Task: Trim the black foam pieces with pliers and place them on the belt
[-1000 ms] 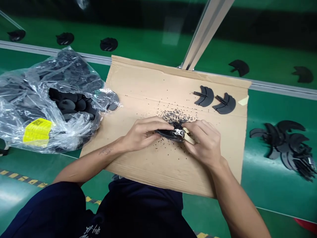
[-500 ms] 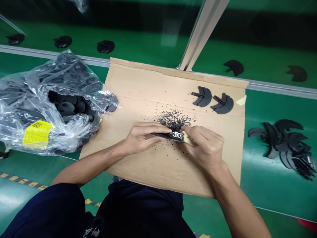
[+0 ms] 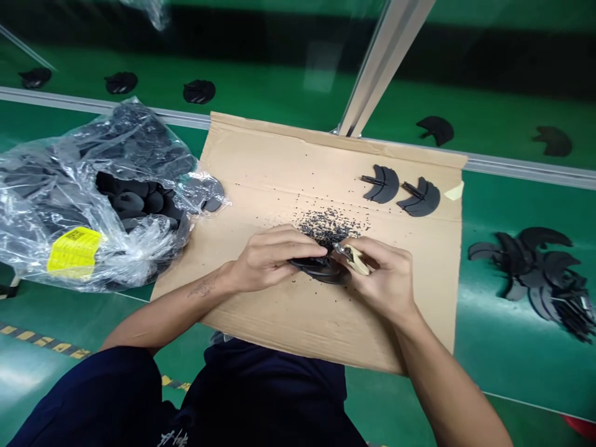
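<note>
At centre of cardboard sheet [image 3: 279, 161], our left hand [image 3: 270, 257] curled over black curved piece [image 3: 321, 271], pinning it flat; our right hand [image 3: 384, 279] fisted round pale-handled trimmer [image 3: 356, 258] at its edge. Black shavings [image 3: 326, 225] heaped just behind. Farther right, two pieces [image 3: 382, 184] set aside; plastic bag [image 3: 69, 186] looks full, so we judge most work left.

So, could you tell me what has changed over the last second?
The left hand has turned the black curved piece so more of its face shows; the right hand has tipped the pale-handled metal tool upward. Both grips and the brown cardboard sheet are unchanged.
</note>
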`<state>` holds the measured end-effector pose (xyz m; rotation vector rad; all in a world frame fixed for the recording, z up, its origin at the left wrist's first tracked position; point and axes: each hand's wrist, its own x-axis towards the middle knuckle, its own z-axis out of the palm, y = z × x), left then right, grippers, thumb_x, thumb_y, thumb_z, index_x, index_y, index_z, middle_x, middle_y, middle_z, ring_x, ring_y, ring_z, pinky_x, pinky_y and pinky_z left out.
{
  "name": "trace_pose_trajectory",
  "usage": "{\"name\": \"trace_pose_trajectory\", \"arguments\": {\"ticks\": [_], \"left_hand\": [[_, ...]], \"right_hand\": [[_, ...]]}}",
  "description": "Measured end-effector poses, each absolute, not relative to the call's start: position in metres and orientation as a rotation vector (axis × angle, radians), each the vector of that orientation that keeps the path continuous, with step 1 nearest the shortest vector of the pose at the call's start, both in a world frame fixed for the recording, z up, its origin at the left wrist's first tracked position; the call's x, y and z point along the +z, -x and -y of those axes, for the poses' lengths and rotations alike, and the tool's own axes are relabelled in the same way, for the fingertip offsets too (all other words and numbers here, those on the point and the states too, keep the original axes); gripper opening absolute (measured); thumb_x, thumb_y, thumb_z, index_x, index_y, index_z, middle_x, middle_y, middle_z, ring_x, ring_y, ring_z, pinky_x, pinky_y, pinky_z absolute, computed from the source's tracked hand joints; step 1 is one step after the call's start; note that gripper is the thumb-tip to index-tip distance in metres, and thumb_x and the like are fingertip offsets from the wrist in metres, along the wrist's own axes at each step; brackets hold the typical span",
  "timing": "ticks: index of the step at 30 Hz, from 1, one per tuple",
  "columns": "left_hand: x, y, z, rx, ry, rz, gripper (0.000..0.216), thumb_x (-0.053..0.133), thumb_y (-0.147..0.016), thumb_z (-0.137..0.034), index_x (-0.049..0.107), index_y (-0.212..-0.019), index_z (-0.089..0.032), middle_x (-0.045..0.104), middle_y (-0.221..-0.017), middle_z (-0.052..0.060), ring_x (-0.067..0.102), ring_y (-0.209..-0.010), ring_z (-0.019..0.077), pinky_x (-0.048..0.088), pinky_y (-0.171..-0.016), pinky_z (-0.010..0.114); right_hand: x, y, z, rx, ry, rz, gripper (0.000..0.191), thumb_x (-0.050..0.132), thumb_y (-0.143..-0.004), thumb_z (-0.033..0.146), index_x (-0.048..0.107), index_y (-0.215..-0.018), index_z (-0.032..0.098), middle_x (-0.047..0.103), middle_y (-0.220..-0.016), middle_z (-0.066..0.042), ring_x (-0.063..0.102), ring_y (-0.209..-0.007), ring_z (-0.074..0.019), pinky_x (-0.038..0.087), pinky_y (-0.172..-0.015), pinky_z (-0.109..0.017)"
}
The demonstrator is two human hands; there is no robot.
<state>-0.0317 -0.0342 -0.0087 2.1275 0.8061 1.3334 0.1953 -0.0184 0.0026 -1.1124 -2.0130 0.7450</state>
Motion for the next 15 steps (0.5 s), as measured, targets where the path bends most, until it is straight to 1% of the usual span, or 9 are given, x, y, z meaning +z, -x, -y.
{"name": "trace_pose_trajectory", "arguments": {"ticks": [1, 3, 7, 10, 13, 15], "left_hand": [[-0.009, 0.032, 0.034, 1.328, -2.141, -0.795, 0.032, 0.059, -0.096, -0.014, 0.069, -0.125, -0.024, 0.077, -0.1, 0.007, 0.072, -0.088, 0.0141, 0.06, -0.077, 0.029], [-0.01, 0.032, 0.034, 1.315, -2.153, -0.797, 0.032, 0.062, -0.096, -0.017, 0.068, -0.127, -0.024, 0.077, -0.101, 0.007, 0.071, -0.088, 0.0142, 0.059, -0.077, 0.029], [-0.011, 0.032, 0.035, 1.274, -2.162, -0.839, 0.036, 0.063, -0.095, -0.019, 0.064, -0.131, -0.024, 0.075, -0.1, 0.007, 0.069, -0.087, 0.0139, 0.059, -0.077, 0.028], [-0.014, 0.033, 0.035, 1.201, -2.192, -0.872, 0.039, 0.062, -0.095, -0.018, 0.063, -0.133, -0.024, 0.073, -0.099, 0.006, 0.067, -0.086, 0.0137, 0.058, -0.076, 0.028], [-0.016, 0.034, 0.034, 1.136, -2.237, -0.907, 0.04, 0.058, -0.094, -0.014, 0.062, -0.133, -0.023, 0.072, -0.1, 0.005, 0.066, -0.087, 0.0136, 0.058, -0.077, 0.027], [-0.017, 0.035, 0.034, 1.129, -2.244, -0.953, 0.04, 0.059, -0.095, -0.015, 0.061, -0.134, -0.022, 0.072, -0.101, 0.006, 0.066, -0.089, 0.014, 0.058, -0.078, 0.028]], "right_hand": [[0.002, -0.196, 0.017, 0.76, 1.129, 1.999, 0.012, 0.06, -0.089, 0.019, 0.072, -0.087, 0.019, 0.072, -0.074, -0.003, 0.061, -0.059, -0.0138, 0.046, -0.055, -0.026], [-0.002, -0.198, 0.014, 0.677, 1.141, 2.043, 0.012, 0.061, -0.09, 0.021, 0.072, -0.09, 0.019, 0.072, -0.076, -0.004, 0.061, -0.06, -0.0144, 0.046, -0.057, -0.027], [-0.009, -0.202, 0.01, 0.257, 1.111, 2.28, 0.018, 0.057, -0.094, 0.022, 0.072, -0.104, 0.018, 0.073, -0.083, -0.007, 0.062, -0.073, -0.0185, 0.045, -0.065, -0.031], [-0.009, -0.202, 0.01, 0.009, 1.105, 2.364, 0.021, 0.055, -0.093, 0.018, 0.071, -0.108, 0.018, 0.073, -0.083, -0.007, 0.06, -0.074, -0.0193, 0.04, -0.065, -0.033], [-0.007, -0.202, 0.01, -0.081, 1.1, 2.382, 0.021, 0.055, -0.093, 0.016, 0.07, -0.108, 0.018, 0.072, -0.082, -0.006, 0.057, -0.072, -0.0186, 0.037, -0.064, -0.033], [-0.007, -0.202, 0.01, -0.089, 1.113, 2.382, 0.019, 0.056, -0.094, 0.019, 0.07, -0.108, 0.018, 0.072, -0.081, -0.005, 0.056, -0.072, -0.0186, 0.036, -0.064, -0.033]]}}
